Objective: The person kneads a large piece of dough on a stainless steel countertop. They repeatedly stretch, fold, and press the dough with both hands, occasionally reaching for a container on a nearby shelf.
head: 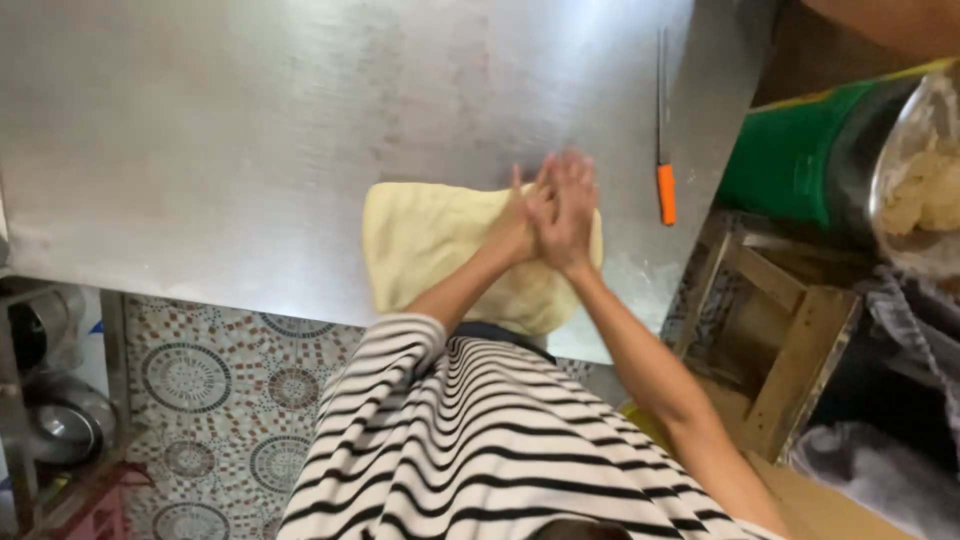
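Pale yellow dough (pixel 430 250) on steel desk (pixel 200 150) at frame centre, left hand (pixel 515 225) and right hand (pixel 565 215) open, stacked, pressing it, orange-handled knife (pixel 665 150) right

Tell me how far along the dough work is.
Done: the dough already lies as one flat, pale slab on the steel table. In hand: the left hand and right hand, overlapped, press on its far right side. Left: the slab is uncut; the orange-handled knife lies untouched beside it.

Pale yellow dough (pixel 440 250) on a grey steel table (pixel 250 130); orange-handled knife (pixel 665 190); black-and-white striped shirt (pixel 480 440); green bin (pixel 790 160); mosaic-patterned floor (pixel 220 390).
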